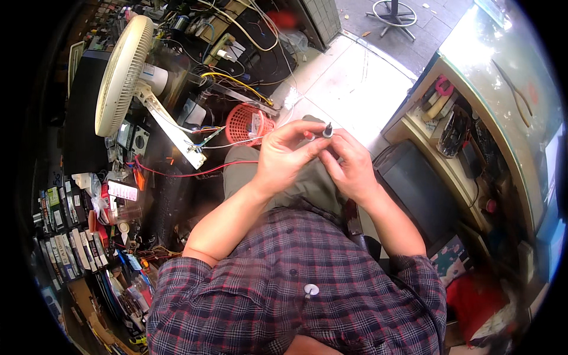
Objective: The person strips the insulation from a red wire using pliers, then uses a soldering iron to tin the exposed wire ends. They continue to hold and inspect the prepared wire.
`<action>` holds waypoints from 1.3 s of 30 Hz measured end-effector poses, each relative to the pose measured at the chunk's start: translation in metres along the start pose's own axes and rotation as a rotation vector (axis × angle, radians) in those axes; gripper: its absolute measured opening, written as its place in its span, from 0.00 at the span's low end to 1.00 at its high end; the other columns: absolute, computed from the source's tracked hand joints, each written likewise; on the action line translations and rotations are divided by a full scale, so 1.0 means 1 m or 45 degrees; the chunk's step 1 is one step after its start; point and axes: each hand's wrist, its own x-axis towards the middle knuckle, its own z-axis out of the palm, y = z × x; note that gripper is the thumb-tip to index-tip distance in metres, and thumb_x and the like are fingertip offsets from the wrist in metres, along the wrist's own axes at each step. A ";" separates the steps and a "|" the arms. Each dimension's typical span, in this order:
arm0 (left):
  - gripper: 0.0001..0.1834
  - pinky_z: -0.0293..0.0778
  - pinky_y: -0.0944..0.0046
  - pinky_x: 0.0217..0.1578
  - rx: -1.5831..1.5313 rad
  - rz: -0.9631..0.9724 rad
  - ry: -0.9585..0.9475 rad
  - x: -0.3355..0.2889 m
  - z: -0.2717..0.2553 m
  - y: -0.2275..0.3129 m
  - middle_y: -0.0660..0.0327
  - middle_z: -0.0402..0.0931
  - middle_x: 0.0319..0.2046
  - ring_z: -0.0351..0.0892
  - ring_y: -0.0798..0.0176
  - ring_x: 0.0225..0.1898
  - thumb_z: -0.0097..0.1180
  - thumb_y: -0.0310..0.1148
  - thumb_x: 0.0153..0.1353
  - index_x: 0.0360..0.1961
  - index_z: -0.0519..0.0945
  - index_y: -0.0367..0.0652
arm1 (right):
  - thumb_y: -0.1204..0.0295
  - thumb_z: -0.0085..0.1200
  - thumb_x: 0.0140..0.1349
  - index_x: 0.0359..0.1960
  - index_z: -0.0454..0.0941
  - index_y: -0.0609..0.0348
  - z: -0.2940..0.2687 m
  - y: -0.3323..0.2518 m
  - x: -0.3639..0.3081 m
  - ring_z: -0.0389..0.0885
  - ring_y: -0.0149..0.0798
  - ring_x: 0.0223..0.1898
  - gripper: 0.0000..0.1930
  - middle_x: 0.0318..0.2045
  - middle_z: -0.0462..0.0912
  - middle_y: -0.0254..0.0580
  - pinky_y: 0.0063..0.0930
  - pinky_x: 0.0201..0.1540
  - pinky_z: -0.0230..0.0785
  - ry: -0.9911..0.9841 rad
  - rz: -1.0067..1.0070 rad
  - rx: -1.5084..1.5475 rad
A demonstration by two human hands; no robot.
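Far left: rows of narrow upright plastic cases with black and white spines (63,207), stacked on two levels. Above them, to the right: one off-white round fan head with a ribbed guard (122,80), tilted, on an off-white flat plastic stem (171,130) with wires at its lower end.

Next: one thin red wire (195,175), running right to the outline of the left wrist. Beyond it: one orange-red perforated plastic basket (238,125) on the floor.

Centre: the person's left hand (277,157), thumb and index finger pinched together at the tips. Between these two fingers, one small bright-red piece (309,136), largely covered; any link to the red wire is hidden.

Right of it: one small black pointed piece with a pale collar (328,130), upright at the meeting fingertips of both hands, point projecting above the grip, lower end concealed. Right hand (354,165): fingers curled inward, fingertips closed in against the collar; which hand bears the piece cannot be told.

Farther right: one broad black panel with a dark frame (419,189), leaning beside a wooden cabinet with a glass top (479,44); on its shelf, one pink ring (444,86).
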 end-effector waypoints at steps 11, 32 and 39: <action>0.17 0.76 0.65 0.52 0.888 0.370 -0.068 -0.005 -0.031 -0.004 0.58 0.89 0.51 0.85 0.65 0.50 0.70 0.23 0.68 0.57 0.87 0.38 | 0.81 0.64 0.66 0.55 0.83 0.63 0.028 0.021 0.008 0.88 0.55 0.49 0.16 0.52 0.85 0.52 0.42 0.51 0.82 -0.014 -0.069 0.057; 0.23 0.78 0.67 0.29 0.148 -0.468 1.749 -0.348 -0.265 -0.025 0.58 0.81 0.31 0.80 0.66 0.28 0.46 0.46 0.85 0.65 0.73 0.37 | 0.64 0.55 0.82 0.48 0.80 0.63 0.066 0.000 0.015 0.83 0.27 0.34 0.13 0.38 0.86 0.35 0.26 0.40 0.78 -0.215 0.620 0.872; 0.22 0.78 0.64 0.27 0.192 -0.825 1.907 -0.449 -0.366 -0.090 0.59 0.79 0.28 0.79 0.63 0.26 0.51 0.46 0.82 0.66 0.75 0.42 | 0.62 0.54 0.83 0.45 0.78 0.62 0.083 -0.019 0.025 0.83 0.27 0.36 0.14 0.39 0.85 0.36 0.26 0.42 0.79 -0.455 0.566 0.790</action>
